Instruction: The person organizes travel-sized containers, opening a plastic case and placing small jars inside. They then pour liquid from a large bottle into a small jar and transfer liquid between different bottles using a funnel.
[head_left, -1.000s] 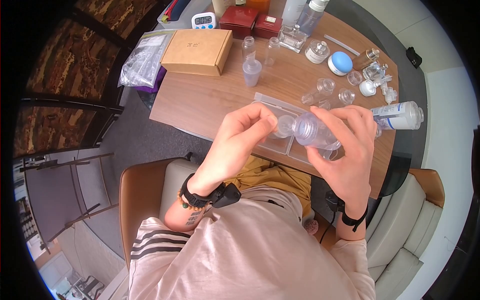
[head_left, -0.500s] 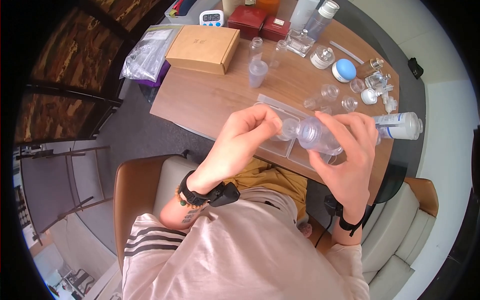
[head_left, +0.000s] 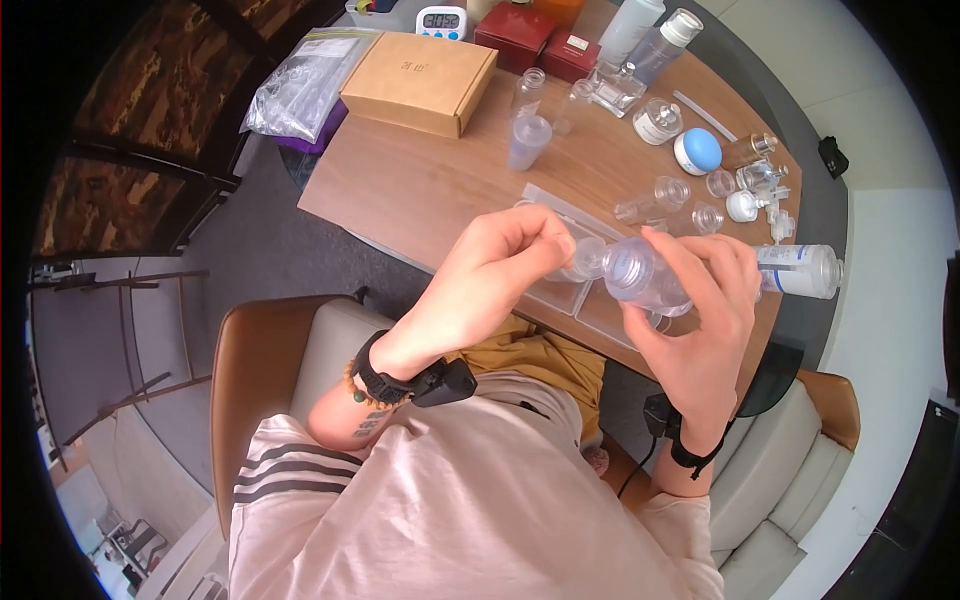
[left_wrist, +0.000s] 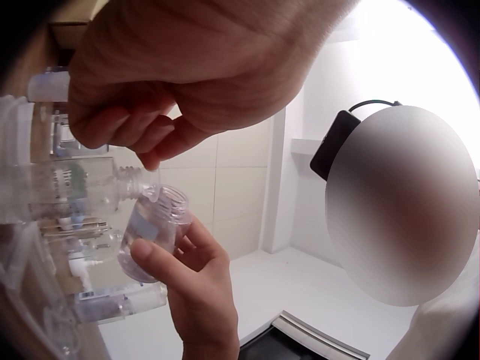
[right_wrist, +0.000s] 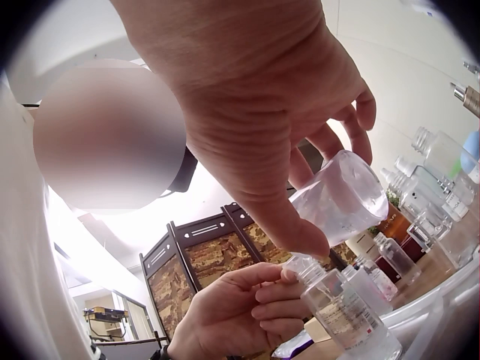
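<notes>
My left hand pinches a small clear piece, possibly a funnel, with thumb and forefinger. In the right wrist view that piece sits at the mouth of a clear labelled bottle standing upright below it. My right hand grips a wide clear bottle between thumb and fingers, tilted, its open mouth toward the small piece. Through the wall of this bottle liquid seems to show. The left wrist view has its threaded neck close beside the standing bottle's neck.
A clear tray lies under the hands. Farther back are a cup-like container, a cardboard box, red boxes and a timer. To the right are a blue-lidded jar, several small bottles and a large labelled bottle.
The head view has shifted, with the table's items sitting farther right in it. Both hands keep their grips, the held bottle's mouth still beside the small clear piece.
</notes>
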